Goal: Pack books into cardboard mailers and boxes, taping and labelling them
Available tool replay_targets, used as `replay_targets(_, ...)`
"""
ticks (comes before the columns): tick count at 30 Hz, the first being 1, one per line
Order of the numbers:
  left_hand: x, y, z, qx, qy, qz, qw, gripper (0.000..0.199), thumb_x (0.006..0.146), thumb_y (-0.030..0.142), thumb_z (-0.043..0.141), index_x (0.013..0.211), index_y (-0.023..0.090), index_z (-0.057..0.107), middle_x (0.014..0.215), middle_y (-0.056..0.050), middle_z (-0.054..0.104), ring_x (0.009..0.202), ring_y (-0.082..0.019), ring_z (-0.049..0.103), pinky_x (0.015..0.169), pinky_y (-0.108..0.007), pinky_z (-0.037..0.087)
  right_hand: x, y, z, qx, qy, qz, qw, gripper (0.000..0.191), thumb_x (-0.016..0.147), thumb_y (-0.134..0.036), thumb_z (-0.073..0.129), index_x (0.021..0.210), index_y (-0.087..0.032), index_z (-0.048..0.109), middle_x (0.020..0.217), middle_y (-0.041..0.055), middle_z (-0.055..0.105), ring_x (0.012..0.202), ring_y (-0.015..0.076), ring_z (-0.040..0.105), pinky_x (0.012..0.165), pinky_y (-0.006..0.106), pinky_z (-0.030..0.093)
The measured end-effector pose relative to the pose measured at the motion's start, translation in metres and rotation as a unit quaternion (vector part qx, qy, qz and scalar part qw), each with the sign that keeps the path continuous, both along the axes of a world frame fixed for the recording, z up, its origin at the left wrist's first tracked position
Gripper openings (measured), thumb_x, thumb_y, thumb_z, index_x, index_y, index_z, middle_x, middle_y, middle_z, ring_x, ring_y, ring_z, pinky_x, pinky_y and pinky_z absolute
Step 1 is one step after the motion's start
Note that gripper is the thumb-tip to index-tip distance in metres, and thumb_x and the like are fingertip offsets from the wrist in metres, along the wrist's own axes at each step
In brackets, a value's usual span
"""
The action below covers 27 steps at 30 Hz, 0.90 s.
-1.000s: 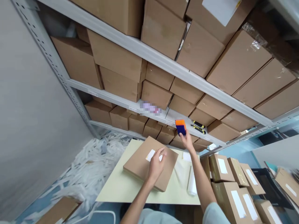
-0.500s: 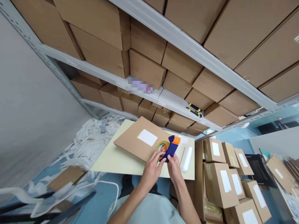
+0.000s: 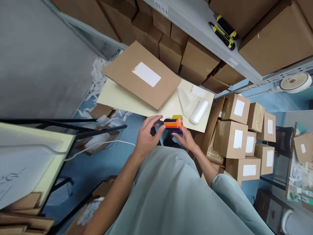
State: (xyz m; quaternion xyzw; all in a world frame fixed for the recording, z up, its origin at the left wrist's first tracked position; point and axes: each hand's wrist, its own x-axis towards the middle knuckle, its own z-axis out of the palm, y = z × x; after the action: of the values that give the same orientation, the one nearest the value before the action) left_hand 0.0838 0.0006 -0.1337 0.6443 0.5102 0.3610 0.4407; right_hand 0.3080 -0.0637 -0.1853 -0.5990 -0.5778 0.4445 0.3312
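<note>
The right hand (image 3: 187, 139) grips the tape dispenser (image 3: 172, 123), now nearer the body (left hand (image 3: 147, 134) loosened, spread beside it)

The right fingers (image 3: 186, 133) hide part of the tape dispenser (image 3: 172, 124); the view's left edge crops a table (image 3: 67, 138).

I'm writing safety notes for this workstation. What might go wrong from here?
The tape dispenser, held in the right hand around the near edge of the table, could drop to the floor if that grip slips.

The roll of plastic film lies close to that edge and might roll off if bumped.

Two utility knives lie near the shelf's front; a knock could send them down.
</note>
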Motion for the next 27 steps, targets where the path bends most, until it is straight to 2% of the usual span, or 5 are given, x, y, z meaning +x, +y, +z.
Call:
replay_targets(3,0.001,-0.003,-0.002,0.028,0.033,-0.012,0.999,0.039,0.111,0.048,0.060,0.136,0.022,0.075,0.134,-0.011,0.076,0.123,-0.026,0.072,0.102,-0.041,0.066,0.012,-0.015,-0.003,0.029,-0.049,0.055,0.997,0.049,0.110,-0.059,0.070,0.145,-0.025,0.073,0.142,0.0131,0.079,0.135,0.0315,0.072,0.122,0.046,0.055)
replay_targets(7,-0.001,-0.006,-0.005,0.061,0.053,-0.035,0.996,0.031,0.108,0.045,0.066,0.127,0.025,0.080,0.121,-0.008,0.079,0.115,-0.026,0.071,0.104,-0.043,0.063,0.023,-0.025,-0.002,0.043,-0.085,0.115,0.989,0.043,0.113,-0.052,0.068,0.145,-0.024,0.071,0.134,0.0132,0.080,0.130,0.0310,0.073,0.121,0.047,0.055)
replay_targets(14,-0.014,-0.020,-0.015,0.027,0.059,-0.099,0.993,0.026,0.106,0.045,0.068,0.106,0.027,0.086,0.102,-0.006,0.081,0.099,-0.026,0.069,0.098,-0.041,0.062,0.030,-0.035,-0.004,0.048,-0.119,0.193,0.973,0.035,0.113,-0.053,0.067,0.124,-0.021,0.074,0.120,0.0124,0.081,0.119,0.0301,0.075,0.114,0.048,0.058)
replay_targets(22,-0.023,-0.052,-0.062,-0.008,0.027,-0.043,0.999,0.023,0.103,0.043,0.069,0.101,0.028,0.086,0.102,-0.005,0.083,0.092,-0.023,0.071,0.085,-0.038,0.062,0.028,-0.047,-0.011,-0.012,-0.203,0.277,0.939,0.028,0.115,-0.047,0.065,0.114,-0.020,0.070,0.105,0.0096,0.078,0.107,0.0278,0.074,0.108,0.044,0.059)
replay_targets(27,-0.028,-0.083,-0.104,-0.039,-0.039,-0.001,0.998,0.022,0.103,0.043,0.070,0.095,0.028,0.084,0.099,-0.005,0.083,0.095,-0.025,0.076,0.093,-0.041,0.063,0.043,-0.058,-0.007,-0.051,-0.283,0.344,0.894,0.024,0.116,-0.044,0.064,0.113,-0.021,0.068,0.106,0.0111,0.079,0.104,0.0280,0.075,0.105,0.043,0.060)
